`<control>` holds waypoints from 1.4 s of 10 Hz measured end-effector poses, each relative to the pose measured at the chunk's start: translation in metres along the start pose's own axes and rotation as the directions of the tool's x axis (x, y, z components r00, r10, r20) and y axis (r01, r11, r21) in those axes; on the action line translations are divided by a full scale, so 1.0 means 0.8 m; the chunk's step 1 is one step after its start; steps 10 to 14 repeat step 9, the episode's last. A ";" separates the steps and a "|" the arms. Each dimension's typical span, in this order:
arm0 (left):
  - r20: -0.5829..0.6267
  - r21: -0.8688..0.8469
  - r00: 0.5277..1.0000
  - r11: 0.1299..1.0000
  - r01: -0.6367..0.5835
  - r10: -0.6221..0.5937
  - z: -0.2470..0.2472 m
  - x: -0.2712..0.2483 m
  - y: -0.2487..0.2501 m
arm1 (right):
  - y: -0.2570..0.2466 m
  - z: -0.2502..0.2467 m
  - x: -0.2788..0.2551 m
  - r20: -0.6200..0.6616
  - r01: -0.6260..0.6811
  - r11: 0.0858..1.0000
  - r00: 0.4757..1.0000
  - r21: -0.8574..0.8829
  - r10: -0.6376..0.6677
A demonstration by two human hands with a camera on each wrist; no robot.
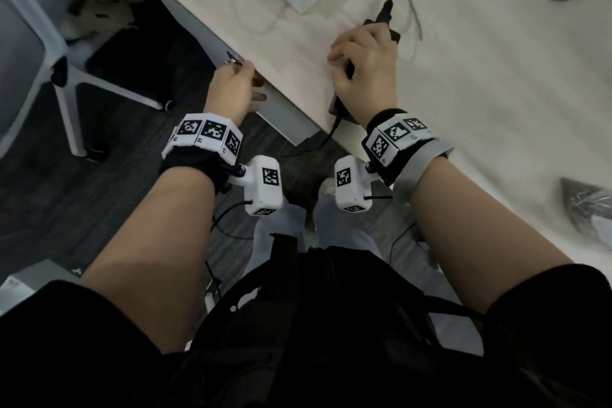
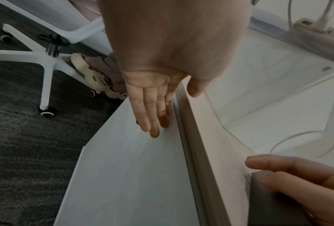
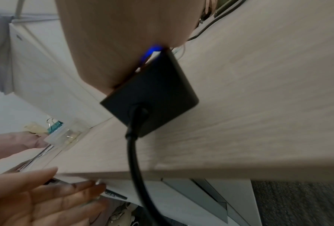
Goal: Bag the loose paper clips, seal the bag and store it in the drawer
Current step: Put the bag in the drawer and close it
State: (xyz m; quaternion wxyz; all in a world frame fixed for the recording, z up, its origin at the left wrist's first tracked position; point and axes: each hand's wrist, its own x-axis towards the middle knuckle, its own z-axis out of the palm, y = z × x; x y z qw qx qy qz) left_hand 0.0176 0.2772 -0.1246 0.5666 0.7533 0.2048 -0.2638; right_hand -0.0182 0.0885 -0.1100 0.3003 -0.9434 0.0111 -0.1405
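- My left hand [image 1: 234, 87] lies at the bench [image 1: 463, 93] edge, its fingers [image 2: 148, 116] straight and flat against the pale drawer front [image 2: 135, 175] just below the bench top, gripping nothing.
- My right hand [image 1: 366, 66] rests on the bench top, its fingers curled over a black box [image 3: 152, 97], which lies flat on the bench with a blue light at its far end.
- A black cable [image 3: 137, 160] leaves the near end of the box and drops over the bench edge toward the floor.
- The right wrist view shows a small clear bag [image 3: 64, 136] with a teal binder clip [image 3: 55, 124] at its top, lying at the bench edge beside my left hand; I cannot tell what is inside it.
- The drawer front sits close under the bench top with only a narrow gap showing.
- A white office chair [image 1: 66, 76] stands on the dark carpet to my left.
- A crumpled grey bag [image 1: 586, 205] lies on the bench at the far right.
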 end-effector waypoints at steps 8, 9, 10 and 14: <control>0.023 0.582 0.999 0.813 0.022 -0.043 0.038 -0.049 0.069 | -0.016 -0.085 0.004 0.484 -0.299 0.946 0.851 0.128 0.204; 0.033 0.639 0.999 0.768 -0.031 0.013 0.068 -0.084 0.084 | -0.004 -0.124 -0.015 0.472 -0.344 0.925 0.850 0.161 0.234; 0.033 0.639 0.999 0.768 -0.031 0.013 0.068 -0.084 0.084 | -0.004 -0.124 -0.015 0.472 -0.344 0.925 0.850 0.161 0.234; 0.033 0.639 0.999 0.768 -0.031 0.013 0.068 -0.084 0.084 | -0.004 -0.124 -0.015 0.472 -0.344 0.925 0.850 0.161 0.234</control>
